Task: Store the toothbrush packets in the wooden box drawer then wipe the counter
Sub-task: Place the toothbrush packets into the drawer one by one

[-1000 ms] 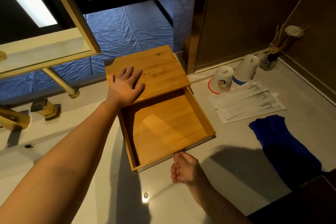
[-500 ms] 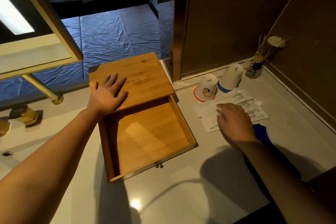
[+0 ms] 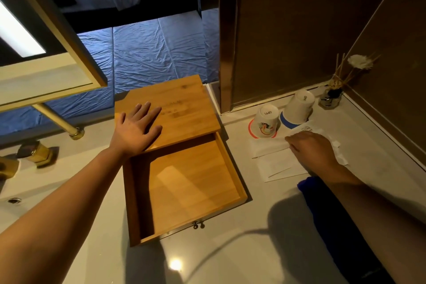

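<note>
— Two hands were over the counter point(image 3: 230, 260); what lay nearest?
— The drawer point(image 3: 184, 182), pulled out toward the counter's near edge and bare inside, with a blue cloth point(image 3: 327, 210) to its right under the right forearm.
— And the hands?
— The right hand point(image 3: 311, 152) rested palm-down on the toothbrush packets point(image 3: 276, 163), fingers curled over them; whether it gripped one, I couldn't tell. The left hand point(image 3: 136, 129) lay flat, fingers spread, on the wooden box point(image 3: 184, 108) lid.
— Farther back?
— Upturned paper cups point(image 3: 297, 108) touched the packets' far side; a reed diffuser point(image 3: 330, 97) stood in the far right corner.
</note>
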`<state>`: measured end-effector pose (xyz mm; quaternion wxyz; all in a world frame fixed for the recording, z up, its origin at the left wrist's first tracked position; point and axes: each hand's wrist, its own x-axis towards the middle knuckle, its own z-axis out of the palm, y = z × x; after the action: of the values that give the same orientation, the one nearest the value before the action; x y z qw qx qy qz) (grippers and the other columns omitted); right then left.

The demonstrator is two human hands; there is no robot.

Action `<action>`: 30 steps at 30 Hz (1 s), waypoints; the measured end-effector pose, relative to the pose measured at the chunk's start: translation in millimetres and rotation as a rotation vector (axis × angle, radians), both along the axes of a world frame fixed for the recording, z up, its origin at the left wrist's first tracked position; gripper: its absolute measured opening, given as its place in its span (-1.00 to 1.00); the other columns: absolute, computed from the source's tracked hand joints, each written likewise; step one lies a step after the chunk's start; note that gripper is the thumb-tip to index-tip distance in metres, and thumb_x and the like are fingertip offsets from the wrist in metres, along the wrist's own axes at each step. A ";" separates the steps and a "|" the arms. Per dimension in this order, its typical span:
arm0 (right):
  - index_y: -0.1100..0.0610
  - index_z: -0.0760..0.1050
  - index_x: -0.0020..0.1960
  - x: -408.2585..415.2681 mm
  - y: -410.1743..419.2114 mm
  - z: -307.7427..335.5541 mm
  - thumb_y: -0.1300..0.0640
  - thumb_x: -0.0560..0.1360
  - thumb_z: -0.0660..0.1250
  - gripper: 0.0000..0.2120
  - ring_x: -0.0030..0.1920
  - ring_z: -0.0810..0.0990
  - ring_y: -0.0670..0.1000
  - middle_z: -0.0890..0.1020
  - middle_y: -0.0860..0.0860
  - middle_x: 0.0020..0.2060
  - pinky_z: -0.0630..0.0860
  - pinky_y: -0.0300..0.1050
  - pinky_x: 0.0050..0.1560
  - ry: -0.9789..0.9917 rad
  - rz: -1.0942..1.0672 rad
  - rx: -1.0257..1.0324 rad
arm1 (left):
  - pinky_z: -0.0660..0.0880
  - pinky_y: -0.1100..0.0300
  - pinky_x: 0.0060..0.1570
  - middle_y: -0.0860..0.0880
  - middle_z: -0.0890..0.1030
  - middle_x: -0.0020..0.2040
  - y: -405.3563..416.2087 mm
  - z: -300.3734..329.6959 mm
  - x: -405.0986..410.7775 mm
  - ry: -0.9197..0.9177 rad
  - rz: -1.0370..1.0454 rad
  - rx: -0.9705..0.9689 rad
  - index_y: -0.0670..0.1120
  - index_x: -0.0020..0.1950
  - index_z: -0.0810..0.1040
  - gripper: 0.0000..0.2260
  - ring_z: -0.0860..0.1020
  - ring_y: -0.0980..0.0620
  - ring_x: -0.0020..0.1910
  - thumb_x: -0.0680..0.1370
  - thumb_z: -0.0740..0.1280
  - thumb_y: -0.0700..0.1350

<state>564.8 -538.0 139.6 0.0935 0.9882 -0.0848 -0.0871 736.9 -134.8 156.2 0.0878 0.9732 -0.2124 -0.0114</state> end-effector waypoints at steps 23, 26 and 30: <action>0.13 0.63 -0.17 20.3 240.6 31.0 0.21 0.18 0.56 -0.75 -0.28 0.60 0.03 0.65 0.05 -0.30 0.53 -0.14 -0.40 -0.328 0.662 0.272 | -0.05 -0.20 0.45 -0.01 0.10 0.57 1.0 -1.2 -0.4 -0.014 0.000 -0.019 0.21 0.49 0.14 -0.43 0.01 -0.04 0.55 0.48 -0.05 0.29; 0.13 0.62 -0.24 32.6 243.8 22.0 0.23 0.14 0.58 -0.77 -0.31 0.58 0.05 0.63 0.05 -0.35 0.51 -0.14 -0.46 -0.253 0.534 0.232 | -0.03 -0.20 0.45 -0.01 0.10 0.57 1.2 -1.4 0.3 -0.020 -0.006 -0.018 0.20 0.48 0.14 -0.45 0.01 -0.04 0.55 0.49 -0.03 0.27; 0.11 0.64 -0.22 44.3 250.9 12.3 0.20 0.09 0.62 -0.71 -0.30 0.59 0.05 0.63 0.05 -0.36 0.53 -0.13 -0.42 -0.189 0.423 0.199 | -0.02 -0.21 0.44 -0.01 0.10 0.57 0.1 -1.9 0.5 -0.024 -0.005 -0.027 0.20 0.48 0.15 -0.46 0.01 -0.05 0.55 0.50 0.00 0.26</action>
<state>609.1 -287.1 151.8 0.0035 0.9920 0.1244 0.0195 737.4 -134.6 154.3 0.0984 0.9714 -0.2160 0.0029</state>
